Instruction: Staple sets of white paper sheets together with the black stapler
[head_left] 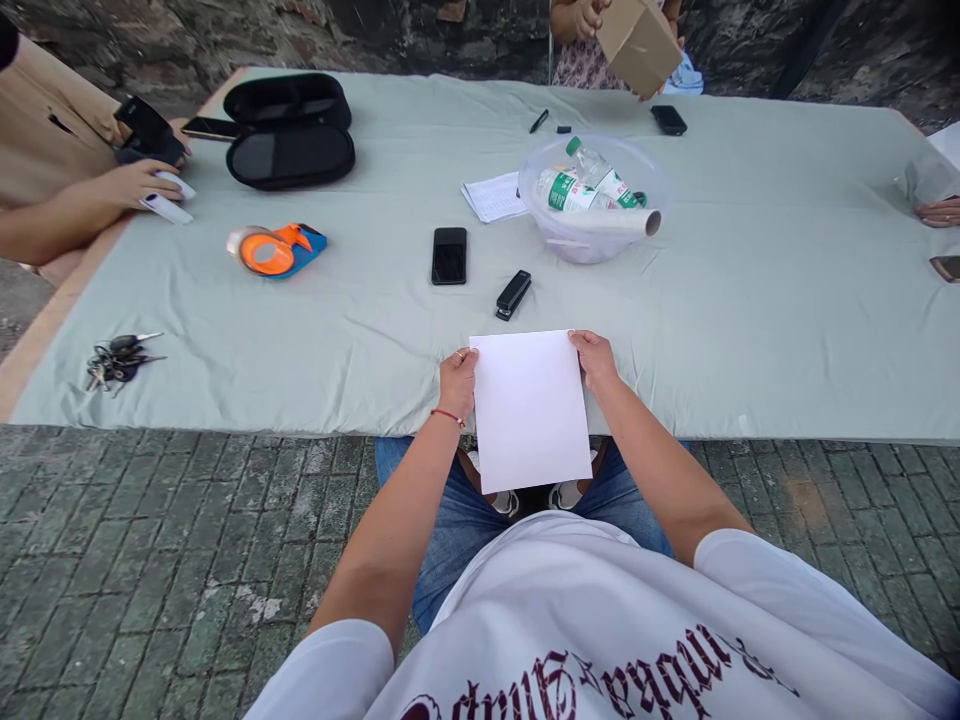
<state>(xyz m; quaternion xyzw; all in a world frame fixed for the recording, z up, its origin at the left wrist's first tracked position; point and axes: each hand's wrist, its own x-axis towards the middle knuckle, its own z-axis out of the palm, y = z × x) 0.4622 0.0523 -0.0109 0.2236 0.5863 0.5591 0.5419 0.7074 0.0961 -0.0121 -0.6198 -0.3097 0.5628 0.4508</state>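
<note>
Both hands — left hand (457, 383), right hand (596, 360) — pinch the top corners of a blank white paper sheet (530, 410), held just nearer than the black stapler (513, 294) at the worktop's (750, 330) edge — likely light, floppy, easily creased.

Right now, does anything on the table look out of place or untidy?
Nothing spilled or damaged. The left hand and right hand hold a sheet over the table edge. Only odd thing: bottles and a paper roll lie in the bowl.

Place: we sit outdoors at a makeshift craft spot.
Signs: we see brick paving (150, 560), a stone wall (187, 35), a cloth-covered counter (750, 300).
</note>
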